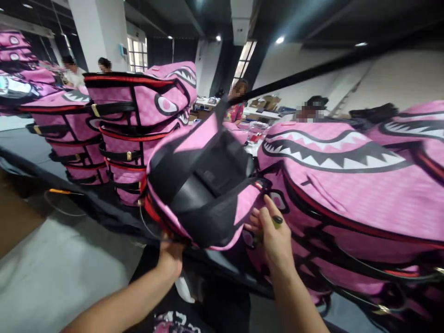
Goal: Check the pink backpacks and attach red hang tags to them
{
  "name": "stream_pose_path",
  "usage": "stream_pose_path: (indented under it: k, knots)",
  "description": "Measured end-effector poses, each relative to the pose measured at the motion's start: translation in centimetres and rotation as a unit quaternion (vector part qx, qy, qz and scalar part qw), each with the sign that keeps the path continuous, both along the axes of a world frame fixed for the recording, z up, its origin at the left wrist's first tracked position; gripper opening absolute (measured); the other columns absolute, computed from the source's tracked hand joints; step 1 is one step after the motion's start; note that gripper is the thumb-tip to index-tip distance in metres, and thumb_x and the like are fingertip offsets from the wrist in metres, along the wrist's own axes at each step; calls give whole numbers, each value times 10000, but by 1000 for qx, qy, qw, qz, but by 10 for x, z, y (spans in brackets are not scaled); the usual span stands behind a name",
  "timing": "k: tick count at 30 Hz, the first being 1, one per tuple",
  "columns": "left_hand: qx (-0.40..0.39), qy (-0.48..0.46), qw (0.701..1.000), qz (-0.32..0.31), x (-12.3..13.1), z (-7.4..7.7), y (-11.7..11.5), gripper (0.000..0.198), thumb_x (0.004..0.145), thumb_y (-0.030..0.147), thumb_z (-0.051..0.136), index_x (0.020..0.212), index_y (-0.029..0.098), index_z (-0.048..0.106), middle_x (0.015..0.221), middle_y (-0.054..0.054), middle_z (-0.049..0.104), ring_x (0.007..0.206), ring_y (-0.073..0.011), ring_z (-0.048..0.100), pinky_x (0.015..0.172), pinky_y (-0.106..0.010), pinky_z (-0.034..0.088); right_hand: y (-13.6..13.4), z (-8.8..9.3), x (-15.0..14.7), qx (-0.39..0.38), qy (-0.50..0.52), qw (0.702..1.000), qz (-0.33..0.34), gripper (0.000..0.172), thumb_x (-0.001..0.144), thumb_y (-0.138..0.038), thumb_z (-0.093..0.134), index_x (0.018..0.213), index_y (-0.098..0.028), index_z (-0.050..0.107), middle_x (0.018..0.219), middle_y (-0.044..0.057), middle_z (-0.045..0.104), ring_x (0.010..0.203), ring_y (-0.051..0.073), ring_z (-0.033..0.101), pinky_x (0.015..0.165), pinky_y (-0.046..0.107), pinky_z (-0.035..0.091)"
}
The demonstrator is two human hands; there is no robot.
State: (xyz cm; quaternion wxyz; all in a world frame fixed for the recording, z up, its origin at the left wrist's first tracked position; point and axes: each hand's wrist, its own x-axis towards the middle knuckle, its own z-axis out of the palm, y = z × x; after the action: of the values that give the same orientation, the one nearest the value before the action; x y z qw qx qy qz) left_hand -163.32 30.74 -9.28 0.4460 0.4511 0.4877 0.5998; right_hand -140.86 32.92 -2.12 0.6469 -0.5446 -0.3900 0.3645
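A pink backpack (pixel 203 185) with black straps and a shark-mouth print is held up in front of me, its back panel and straps facing me. My left hand (pixel 170 256) grips its lower edge from underneath, fingers hidden behind the fabric. My right hand (pixel 272 231) is closed on a small dark-tipped tool (pixel 277 220), pinched against the bag's right edge. A long black strap (pixel 312 74) runs up and to the right from the bag's top.
Stacks of the same pink backpacks (pixel 135 125) stand at left on a dark table (pixel 86 199); more backpacks (pixel 347 185) lie piled at right. Several people sit at work tables in the background. Grey floor (pixel 52 277) shows lower left.
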Motion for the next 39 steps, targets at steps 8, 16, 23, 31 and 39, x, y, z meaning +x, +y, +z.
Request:
stream_pose_path:
  k: [8,16,23,31,39]
  knots:
    - [-296,181,828,-441,-44,-72,-78,283,696,429,730,844,193,781,933,-77,746,1092,-312,663,998,-408,496,-2,-77,-18,-35,-445,895,4,407,880,-356,538,1224,-182,666,1246,112,655,1047,257,661,806,360,566]
    - [25,349,763,-543,-82,50,-6,391,963,407,449,1280,255,619,1235,-46,670,1120,-191,647,1039,-339,481,23,-73,-65,56,-691,708,135,441,780,-59,571,1180,-222,659,1382,96,563,1349,323,419,1082,557,328]
    - [211,620,699,-288,-15,-75,17,587,927,360,507,1481,225,370,1565,-115,306,1491,-346,134,1183,-642,145,-26,-87,-39,-15,-727,639,249,264,755,-87,594,1011,-136,641,742,62,690,716,225,648,716,323,470]
    - [195,615,728,-231,20,-66,14,475,905,353,531,1331,143,524,1427,-188,457,1321,-352,422,1051,-534,393,-62,-132,-6,-301,-650,694,-76,548,958,-333,491,1430,-96,346,1183,213,591,832,246,675,554,286,461]
    - [448,654,473,-384,130,-6,168,429,942,467,470,1011,102,685,990,-150,680,1008,-270,591,1030,-478,338,-58,-151,-32,-236,-658,709,-97,619,903,-204,502,1471,-126,270,988,151,587,835,270,582,590,325,466]
